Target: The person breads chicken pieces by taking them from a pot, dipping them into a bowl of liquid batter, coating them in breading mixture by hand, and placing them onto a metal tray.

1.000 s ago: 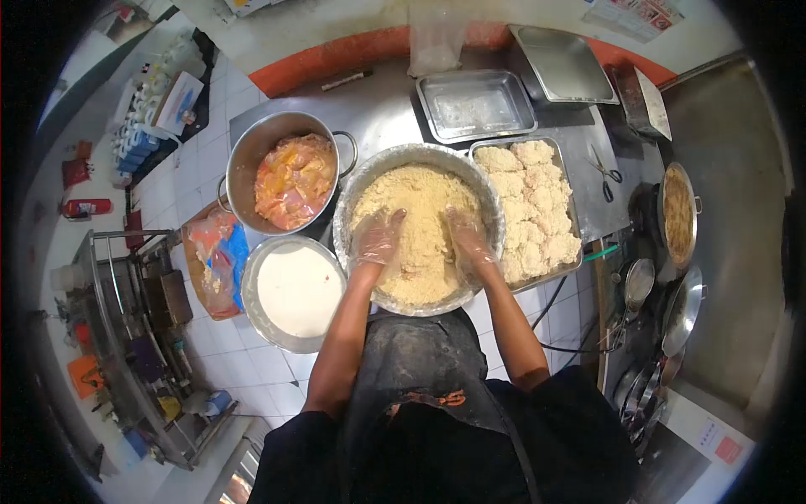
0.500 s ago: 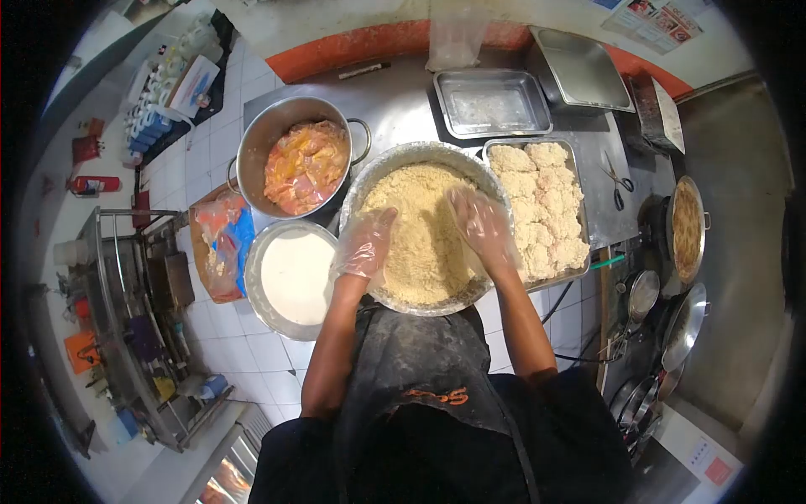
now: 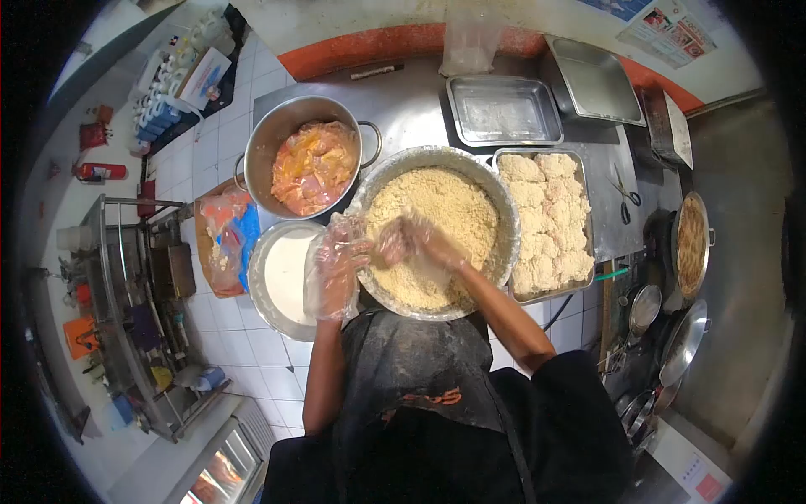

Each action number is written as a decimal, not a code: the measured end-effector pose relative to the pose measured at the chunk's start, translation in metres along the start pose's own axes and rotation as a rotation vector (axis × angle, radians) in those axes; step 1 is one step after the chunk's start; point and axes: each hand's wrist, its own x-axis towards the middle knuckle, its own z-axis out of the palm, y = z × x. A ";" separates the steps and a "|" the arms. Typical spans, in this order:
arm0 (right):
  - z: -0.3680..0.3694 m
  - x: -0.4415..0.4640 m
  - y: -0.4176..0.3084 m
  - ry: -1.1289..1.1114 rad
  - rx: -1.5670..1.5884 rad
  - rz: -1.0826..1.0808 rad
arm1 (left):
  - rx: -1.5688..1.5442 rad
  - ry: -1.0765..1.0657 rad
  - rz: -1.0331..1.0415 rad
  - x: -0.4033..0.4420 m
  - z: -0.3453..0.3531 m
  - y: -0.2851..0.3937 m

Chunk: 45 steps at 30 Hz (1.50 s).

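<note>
A large metal bowl (image 3: 509,220) holds pale, crumbly breading (image 3: 445,197). My left hand (image 3: 337,267), in a clear plastic glove, is at the bowl's left rim beside a bowl of white liquid batter (image 3: 290,273). Its fingers look partly spread, with nothing visible in them. Over the left part of the breading is my right hand (image 3: 420,242), also gloved and smeared by motion, so its fingers are unclear. A pot (image 3: 248,172) of raw marinated chicken (image 3: 312,168) stands at the upper left. To the right, a tray (image 3: 590,231) holds rows of breaded chicken pieces (image 3: 546,223).
Behind the bowls lie a shallow metal tray (image 3: 504,113) and a deep metal pan (image 3: 596,80). Scissors (image 3: 625,197) rest right of the breaded pieces. A wide pan (image 3: 690,244) sits farther right. A box with plastic bags (image 3: 225,239) is at the left.
My right hand has swept left across the breading toward my left hand. My left hand has shifted left to the bowl's rim. The camera view has moved slightly.
</note>
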 end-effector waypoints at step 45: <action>-0.130 0.045 -0.042 -0.847 -0.735 0.135 | 0.994 -0.061 -0.085 0.024 0.039 -0.006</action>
